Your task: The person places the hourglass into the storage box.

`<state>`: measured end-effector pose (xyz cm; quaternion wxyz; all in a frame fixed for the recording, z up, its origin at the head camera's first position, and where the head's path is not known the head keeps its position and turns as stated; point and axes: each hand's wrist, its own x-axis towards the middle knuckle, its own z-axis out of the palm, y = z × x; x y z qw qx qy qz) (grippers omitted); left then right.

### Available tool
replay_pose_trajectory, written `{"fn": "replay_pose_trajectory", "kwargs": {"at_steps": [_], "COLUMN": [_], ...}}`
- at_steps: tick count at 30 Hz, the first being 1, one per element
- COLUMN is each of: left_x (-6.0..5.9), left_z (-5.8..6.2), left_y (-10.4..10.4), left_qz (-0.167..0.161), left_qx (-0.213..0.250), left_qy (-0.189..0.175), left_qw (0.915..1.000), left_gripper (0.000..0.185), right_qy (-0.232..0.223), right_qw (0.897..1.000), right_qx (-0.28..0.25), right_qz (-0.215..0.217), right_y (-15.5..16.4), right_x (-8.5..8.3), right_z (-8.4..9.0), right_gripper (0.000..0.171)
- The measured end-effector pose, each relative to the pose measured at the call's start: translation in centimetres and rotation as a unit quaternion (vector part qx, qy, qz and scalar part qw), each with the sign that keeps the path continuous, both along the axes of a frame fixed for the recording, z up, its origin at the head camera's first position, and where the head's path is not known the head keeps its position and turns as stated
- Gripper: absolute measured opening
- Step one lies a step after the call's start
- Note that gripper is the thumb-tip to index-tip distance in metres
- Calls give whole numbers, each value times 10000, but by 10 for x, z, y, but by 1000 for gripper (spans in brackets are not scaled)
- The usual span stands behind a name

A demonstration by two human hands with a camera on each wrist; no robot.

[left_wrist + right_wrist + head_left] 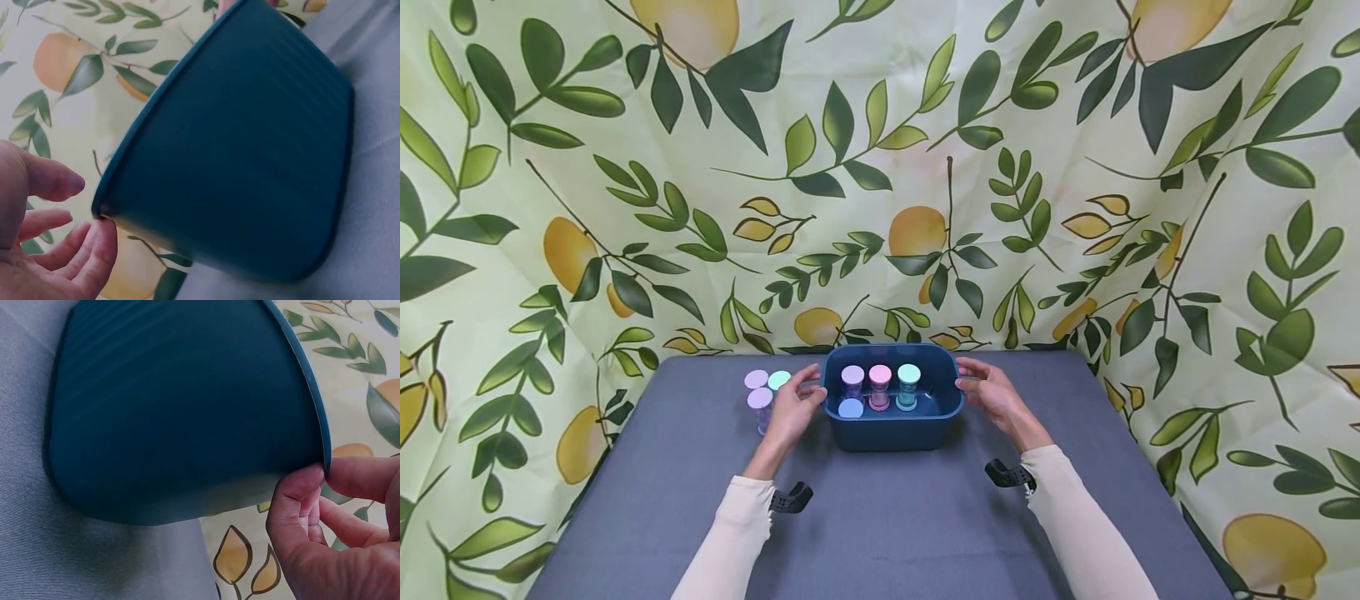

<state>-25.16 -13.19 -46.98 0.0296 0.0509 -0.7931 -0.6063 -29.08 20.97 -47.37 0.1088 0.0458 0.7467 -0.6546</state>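
Observation:
A dark blue plastic bin (891,435) stands on the table between the two hands. Inside it are several sand timers: a purple one (852,377), a pink one (880,385), a mint one (907,385) and a blue-capped one (851,408) near the front left. My left hand (793,408) is at the bin's left end. In the left wrist view a fingertip touches the rim's underside, while the thumb (56,181) stands apart from it. At the right end, my right hand (996,396) pinches the rim between thumb and finger.
Left of the left hand stand more sand timers: two purple-capped, one in front (760,404) and one behind (756,380), and a mint-capped one (778,380). A grey cloth covers the table (880,533). Behind it hangs a leaf-and-lemon patterned curtain (865,275).

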Motion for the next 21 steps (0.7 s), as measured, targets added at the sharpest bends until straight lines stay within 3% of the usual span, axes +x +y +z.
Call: {"fn": "replay_pose_trajectory", "kwargs": {"at_steps": [9, 21], "left_x": [18, 43], "left_z": [4, 6], "left_y": [-10, -36], "left_qz": [130, 426], "left_qx": [-764, -1019], "left_qy": [788, 1880], "left_qw": [9939, 9759], "left_gripper": [50, 50], "right_qy": [-31, -12], "right_qw": [10000, 10000], "right_qx": [-22, -27], "right_qz": [-33, -36], "right_y": [0, 0], "right_x": [-2, -1], "right_z": [-3, -2], "right_gripper": [52, 51]}}
